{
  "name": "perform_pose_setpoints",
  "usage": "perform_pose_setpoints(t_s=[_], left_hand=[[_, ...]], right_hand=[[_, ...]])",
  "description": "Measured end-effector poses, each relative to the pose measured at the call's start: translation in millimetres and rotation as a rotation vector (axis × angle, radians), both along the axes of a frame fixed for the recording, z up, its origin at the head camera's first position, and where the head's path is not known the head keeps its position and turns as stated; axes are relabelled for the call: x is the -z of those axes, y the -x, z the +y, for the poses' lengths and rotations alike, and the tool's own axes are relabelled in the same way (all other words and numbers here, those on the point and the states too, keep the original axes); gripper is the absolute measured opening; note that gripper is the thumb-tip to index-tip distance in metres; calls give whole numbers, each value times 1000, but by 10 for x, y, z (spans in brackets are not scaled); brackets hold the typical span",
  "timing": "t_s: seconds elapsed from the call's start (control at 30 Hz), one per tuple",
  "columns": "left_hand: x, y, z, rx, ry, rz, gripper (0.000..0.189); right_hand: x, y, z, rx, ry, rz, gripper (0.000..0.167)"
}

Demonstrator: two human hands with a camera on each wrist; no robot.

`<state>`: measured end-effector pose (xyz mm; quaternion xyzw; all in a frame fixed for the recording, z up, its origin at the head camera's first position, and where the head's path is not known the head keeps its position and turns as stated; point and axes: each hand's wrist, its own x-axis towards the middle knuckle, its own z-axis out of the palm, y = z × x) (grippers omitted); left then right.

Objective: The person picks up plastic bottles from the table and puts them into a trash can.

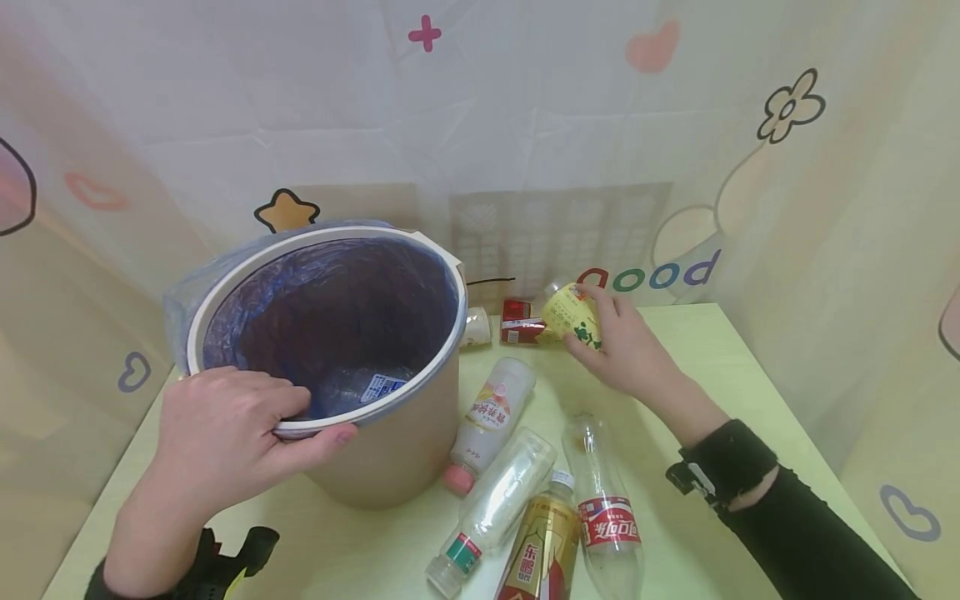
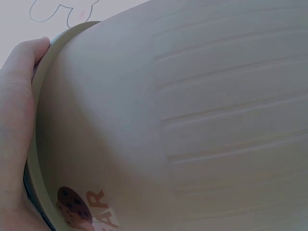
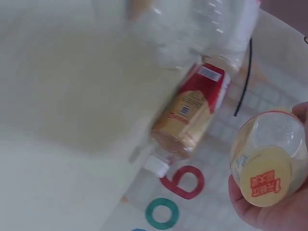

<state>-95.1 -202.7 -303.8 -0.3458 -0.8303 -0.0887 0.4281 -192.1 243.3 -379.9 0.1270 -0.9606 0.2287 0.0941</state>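
Note:
On the left stands a beige trash bin [image 1: 390, 467] lined with a blue plastic bag [image 1: 247, 317]. My left hand [image 1: 232, 442] grips its near rim, thumb outside and fingers over the edge; the left wrist view shows the bin's ribbed wall [image 2: 192, 110]. Inside lies clear plastic with a blue-and-white label [image 1: 382, 387]. At the back of the table my right hand [image 1: 626, 342] holds a yellow-labelled bottle [image 1: 572, 317], tilted. In the right wrist view, its clear end encloses a yellow disc [image 3: 264, 178] with red print.
Several bottles lie right of the bin: a white one with a pink cap [image 1: 495, 408], a clear one [image 1: 502, 500], a gold one [image 1: 543, 542] and a clear red-labelled one [image 1: 607, 517]. A red-and-gold bottle [image 1: 521, 323] lies by the back curtain [image 1: 487, 108].

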Motion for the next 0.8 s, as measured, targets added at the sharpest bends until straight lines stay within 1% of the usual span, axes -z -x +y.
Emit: perform_pose_setpoints(t_s=[0.17, 0.43, 0.53, 0.6, 0.7, 0.8], left_hand=[[-1, 7, 17, 9, -19, 15, 73], [10, 20, 25, 7, -36, 28, 72], [8, 24, 27, 6, -31, 26, 72], [1, 17, 21, -1, -15, 11, 72], [6, 14, 8, 1, -9, 4, 73], [13, 10, -12, -7, 0, -17, 73]], right_hand=[[-267, 30, -85, -26, 5, 24, 73], [-766, 127, -358, -34, 26, 105, 74], [-936, 145, -507, -59, 23, 152, 74], [-1042, 159, -625, -84, 13, 198, 74], [-1166, 199, -802, -117, -5, 272, 72], [-1271, 237, -968, -141, -6, 314, 71]])
